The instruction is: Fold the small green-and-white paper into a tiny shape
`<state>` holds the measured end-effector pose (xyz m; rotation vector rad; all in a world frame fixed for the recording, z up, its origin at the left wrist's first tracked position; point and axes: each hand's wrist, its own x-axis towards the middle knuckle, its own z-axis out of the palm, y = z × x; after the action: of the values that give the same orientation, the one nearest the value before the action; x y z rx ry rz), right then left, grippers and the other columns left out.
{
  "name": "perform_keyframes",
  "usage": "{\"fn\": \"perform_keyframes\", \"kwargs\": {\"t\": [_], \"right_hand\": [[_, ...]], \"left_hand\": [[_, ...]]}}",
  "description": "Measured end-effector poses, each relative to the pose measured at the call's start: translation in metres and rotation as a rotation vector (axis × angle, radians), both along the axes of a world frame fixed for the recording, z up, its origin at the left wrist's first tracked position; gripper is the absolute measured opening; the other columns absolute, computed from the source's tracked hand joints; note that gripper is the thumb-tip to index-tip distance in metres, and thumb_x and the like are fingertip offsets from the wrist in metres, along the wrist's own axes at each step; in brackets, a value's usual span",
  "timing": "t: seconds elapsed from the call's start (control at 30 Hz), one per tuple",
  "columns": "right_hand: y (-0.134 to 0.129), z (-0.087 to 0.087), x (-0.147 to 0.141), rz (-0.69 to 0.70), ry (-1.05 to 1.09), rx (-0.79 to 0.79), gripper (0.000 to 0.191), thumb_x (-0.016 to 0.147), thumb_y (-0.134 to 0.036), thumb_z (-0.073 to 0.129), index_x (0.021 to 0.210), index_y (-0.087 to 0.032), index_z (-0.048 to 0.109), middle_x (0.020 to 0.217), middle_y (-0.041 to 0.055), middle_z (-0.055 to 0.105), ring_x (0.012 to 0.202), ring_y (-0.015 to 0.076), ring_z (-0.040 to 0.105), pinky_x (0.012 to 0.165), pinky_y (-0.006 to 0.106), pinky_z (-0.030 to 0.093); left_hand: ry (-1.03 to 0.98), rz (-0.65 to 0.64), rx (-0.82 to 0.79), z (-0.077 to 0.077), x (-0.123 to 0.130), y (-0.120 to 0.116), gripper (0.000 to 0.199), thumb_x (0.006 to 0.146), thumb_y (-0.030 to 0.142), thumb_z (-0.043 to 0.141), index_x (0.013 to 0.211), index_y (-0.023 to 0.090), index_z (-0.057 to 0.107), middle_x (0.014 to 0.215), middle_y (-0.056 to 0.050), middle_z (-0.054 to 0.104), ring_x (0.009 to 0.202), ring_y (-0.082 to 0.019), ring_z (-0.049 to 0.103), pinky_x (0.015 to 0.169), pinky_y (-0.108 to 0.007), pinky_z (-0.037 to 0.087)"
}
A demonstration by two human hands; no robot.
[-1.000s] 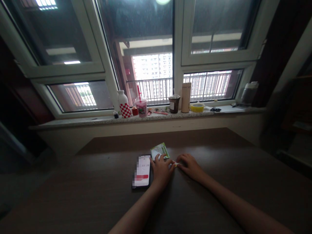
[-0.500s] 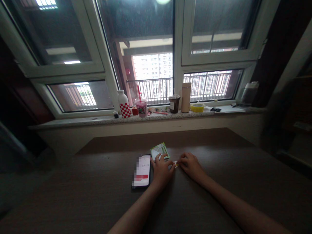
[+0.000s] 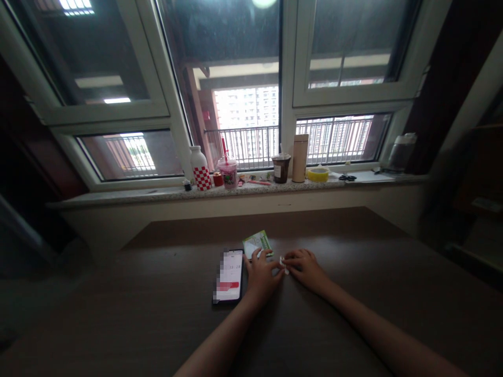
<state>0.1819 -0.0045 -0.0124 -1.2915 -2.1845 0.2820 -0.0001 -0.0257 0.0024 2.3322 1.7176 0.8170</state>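
A small white piece [image 3: 286,271], too small to name, sits between my two hands just above or on the dark table [image 3: 338,335]. The thumb and forefinger of my left hand [image 3: 262,273] close on its left side, while the other fingers curl loosely over the edge of a green-and-white packet [image 3: 257,242]. From the right, the bunched fingertips of my right hand [image 3: 308,269] pinch the same piece. My fingers partly cover it. Close beside my left hand lies a phone [image 3: 234,275] with a lit screen showing digits and a red bar.
Behind the table runs a stone windowsill [image 3: 251,191]. On it stand a checkered bottle [image 3: 202,175], a pink drink cup [image 3: 228,175], a dark drink cup [image 3: 280,170], a tan flask [image 3: 300,159], yellow tape [image 3: 318,175] and scissors [image 3: 348,178].
The small piece has turned between my fingertips: its yellowish patch no longer shows and it looks white. My right fingers have shifted slightly. The phone and packet have stayed put.
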Motion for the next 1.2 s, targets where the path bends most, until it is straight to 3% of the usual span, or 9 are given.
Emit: {"fn": "perform_keyframes", "kwargs": {"t": [0.3, 0.5, 0.63, 0.77, 1.2], "right_hand": [[0.011, -0.01, 0.006, -0.018, 0.163, -0.01, 0.023, 0.083, -0.029, 0.062, 0.103, -0.028, 0.072, 0.1, 0.004, 0.073, 0.099, 0.0236, 0.062, 0.099, 0.046, 0.035], [0.014, -0.013, 0.006, -0.003, 0.182, -0.003, 0.013, 0.079, -0.031, 0.067, 0.089, -0.028, 0.075, 0.097, 0.0037, 0.074, 0.098, 0.0242, 0.064, 0.096, 0.045, 0.038], [0.01, -0.01, 0.006, 0.028, 0.136, 0.035, 0.009, 0.079, -0.029, 0.066, 0.083, -0.027, 0.074, 0.098, 0.0035, 0.074, 0.098, 0.023, 0.063, 0.099, 0.048, 0.035], [0.005, -0.002, 0.008, 0.07, 0.053, 0.087, 0.008, 0.08, -0.025, 0.065, 0.081, -0.027, 0.072, 0.098, 0.0015, 0.073, 0.102, 0.0215, 0.062, 0.108, 0.056, 0.02], [0.002, 0.012, 0.014, 0.204, -0.084, 0.117, 0.018, 0.081, -0.024, 0.063, 0.093, -0.032, 0.074, 0.106, 0.0017, 0.071, 0.105, 0.022, 0.057, 0.106, 0.052, 0.026]], "left_hand": [[0.009, 0.054, 0.018, -0.002, 0.0, 0.0, 0.012, 0.079, 0.043, 0.067, 0.088, 0.038, 0.073, 0.13, 0.001, 0.056, 0.132, -0.031, 0.032, 0.107, -0.069, 0.001], [0.02, 0.054, 0.009, -0.003, 0.0, 0.001, 0.013, 0.079, 0.046, 0.066, 0.086, 0.037, 0.074, 0.13, 0.0, 0.055, 0.134, -0.031, 0.03, 0.108, -0.069, 0.0], [0.031, 0.068, 0.015, -0.001, 0.001, -0.001, 0.013, 0.08, 0.045, 0.065, 0.085, 0.037, 0.074, 0.131, 0.001, 0.055, 0.133, -0.031, 0.03, 0.108, -0.069, 0.0], [0.045, 0.084, 0.025, 0.0, 0.002, -0.002, 0.015, 0.082, 0.045, 0.062, 0.084, 0.037, 0.074, 0.13, 0.0, 0.056, 0.132, -0.032, 0.031, 0.107, -0.071, 0.001], [0.065, 0.106, 0.009, 0.0, 0.003, -0.002, 0.015, 0.081, 0.048, 0.063, 0.086, 0.038, 0.074, 0.131, 0.0, 0.055, 0.134, -0.032, 0.029, 0.107, -0.07, -0.001]]}}
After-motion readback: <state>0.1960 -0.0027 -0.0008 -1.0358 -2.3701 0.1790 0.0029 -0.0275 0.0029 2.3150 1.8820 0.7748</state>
